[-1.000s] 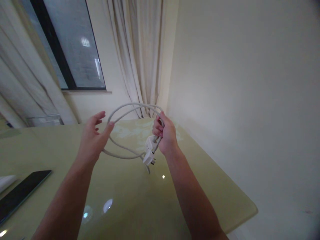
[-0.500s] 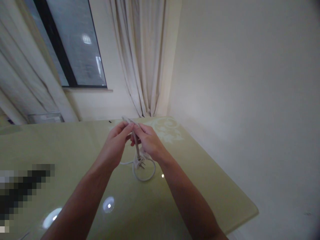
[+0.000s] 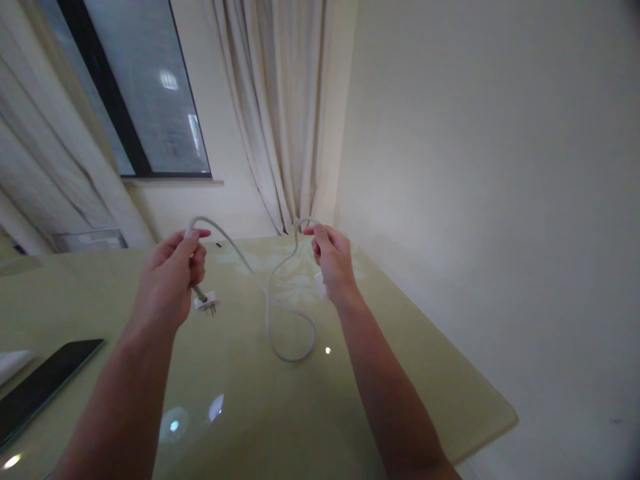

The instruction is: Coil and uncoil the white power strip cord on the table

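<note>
A white power cable hangs between my two hands above a glossy yellow-green table. My left hand is closed round the cable near its plug end, and the white plug with metal prongs dangles just below the fist. My right hand pinches the cable's other end between thumb and fingers. A small white piece shows behind that palm. In between, the cable sags in a loop that reaches down to the tabletop.
A dark phone or tablet lies at the table's left edge beside a white object. Curtains and a window stand behind the table. A plain wall runs along the table's right side.
My hands were together over the coiled cable half a second ago. They have moved apart, the left taking the plug end leftward, and the coil has opened into one long sagging loop.
</note>
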A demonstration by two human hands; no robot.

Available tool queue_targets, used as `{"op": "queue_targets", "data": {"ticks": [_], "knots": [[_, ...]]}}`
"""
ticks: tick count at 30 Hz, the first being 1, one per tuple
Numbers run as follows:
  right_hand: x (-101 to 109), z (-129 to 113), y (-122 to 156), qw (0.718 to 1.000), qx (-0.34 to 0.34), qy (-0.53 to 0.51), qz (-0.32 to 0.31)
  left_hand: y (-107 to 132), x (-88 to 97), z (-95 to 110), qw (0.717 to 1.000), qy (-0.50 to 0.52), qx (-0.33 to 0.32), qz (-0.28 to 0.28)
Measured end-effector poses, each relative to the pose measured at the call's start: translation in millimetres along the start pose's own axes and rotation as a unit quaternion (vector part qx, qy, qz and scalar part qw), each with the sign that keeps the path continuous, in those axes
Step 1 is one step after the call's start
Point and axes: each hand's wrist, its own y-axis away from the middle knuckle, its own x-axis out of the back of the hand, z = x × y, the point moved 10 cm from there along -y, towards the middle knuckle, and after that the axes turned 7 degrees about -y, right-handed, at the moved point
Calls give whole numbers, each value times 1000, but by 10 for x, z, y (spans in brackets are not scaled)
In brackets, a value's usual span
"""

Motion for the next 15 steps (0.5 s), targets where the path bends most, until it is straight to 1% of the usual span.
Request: {"op": "queue_targets", "data": {"ticks": [3,6,8,10,13,15], "knots": [[170,244,-87,996,-65,-46,44,75,-10,215,998,35,-55,2],[376,395,-169,982,-103,-129,94,144,-16,371,995,58,-82,-2],[543,447,-225,970,-104,-177,130,185,-22,454,993,67,-95,-3],[769,504,-259,959,-95,-192,186,222,-14,533,991,71,-115,3],[1119,622,-262,946,-79,-163,270,250,-3,596,987,80,-136,8],[1296,737,-254,940,-77,-135,303,251,4,606,986,88,-140,9]]}}
